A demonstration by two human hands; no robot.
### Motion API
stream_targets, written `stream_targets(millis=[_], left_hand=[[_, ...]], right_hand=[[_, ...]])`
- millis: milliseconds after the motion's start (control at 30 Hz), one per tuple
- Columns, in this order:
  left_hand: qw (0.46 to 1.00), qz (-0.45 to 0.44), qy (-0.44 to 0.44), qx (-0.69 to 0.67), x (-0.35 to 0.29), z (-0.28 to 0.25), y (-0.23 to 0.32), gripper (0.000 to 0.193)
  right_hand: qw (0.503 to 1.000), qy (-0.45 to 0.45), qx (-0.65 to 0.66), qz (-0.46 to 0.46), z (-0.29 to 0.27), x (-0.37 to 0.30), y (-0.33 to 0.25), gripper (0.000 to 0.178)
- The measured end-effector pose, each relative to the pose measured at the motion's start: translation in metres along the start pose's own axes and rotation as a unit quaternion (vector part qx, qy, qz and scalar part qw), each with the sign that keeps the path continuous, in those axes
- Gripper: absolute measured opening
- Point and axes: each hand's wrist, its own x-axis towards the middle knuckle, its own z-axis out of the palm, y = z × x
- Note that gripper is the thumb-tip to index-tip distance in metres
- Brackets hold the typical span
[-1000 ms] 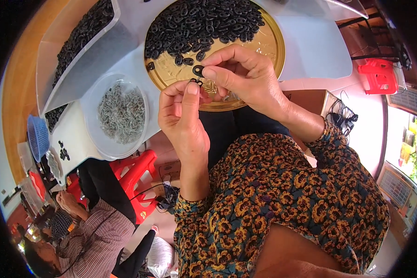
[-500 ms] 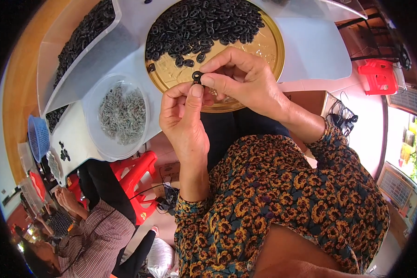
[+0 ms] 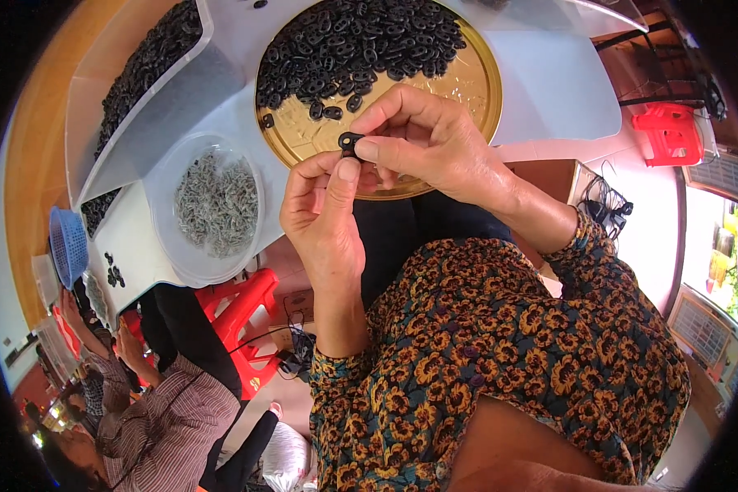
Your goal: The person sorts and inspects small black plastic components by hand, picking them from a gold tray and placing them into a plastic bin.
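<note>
A small black oval plastic piece with holes (image 3: 349, 141) is pinched between both my hands, above the near-left edge of a round gold tray (image 3: 299, 135). My right hand (image 3: 435, 143) grips its right end with thumb and fingertips. From below, my left hand (image 3: 330, 217) closes thumb against forefinger at its lower edge; whether anything else sits in that pinch is hidden. On the tray's far half lies a heap of similar black oval pieces (image 3: 361, 41), with a few loose ones at its near edge.
Left of the tray, a clear round tub (image 3: 162, 209) holds many small metal springs (image 3: 216, 201). Beyond it stands a translucent bin (image 3: 160, 98) of black parts. A blue basket (image 3: 68, 243) and red stool (image 3: 242, 316) are at left. A co-worker in a striped shirt (image 3: 172, 422) sits lower left.
The black piece has tilted between my fingers, showing its holed face more broadly. My hands have barely shifted. The co-worker's hands have moved apart.
</note>
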Motion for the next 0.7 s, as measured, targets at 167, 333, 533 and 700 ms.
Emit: stream_targets(millis=[167, 333, 533, 700], left_hand=[[1.0, -0.02, 0.008, -0.014, -0.0004, -0.0011, 0.0022, 0.013], [1.0, -0.022, 0.014, -0.013, -0.0004, 0.003, 0.0056, 0.012], [1.0, -0.015, 0.019, -0.008, 0.0006, 0.0048, 0.0034, 0.012], [1.0, 0.022, 0.002, 0.009, 0.0006, 0.0018, -0.0009, 0.016]], right_hand=[[0.999, 0.008, -0.03, 0.019, 0.0017, 0.0014, -0.0027, 0.014], [0.999, 0.017, -0.048, 0.001, 0.0023, 0.0018, 0.0006, 0.014], [0.995, 0.042, -0.085, -0.026, 0.0032, 0.0021, 0.0017, 0.013], [1.0, 0.016, 0.0, 0.026, 0.0008, 0.0026, -0.0045, 0.015]])
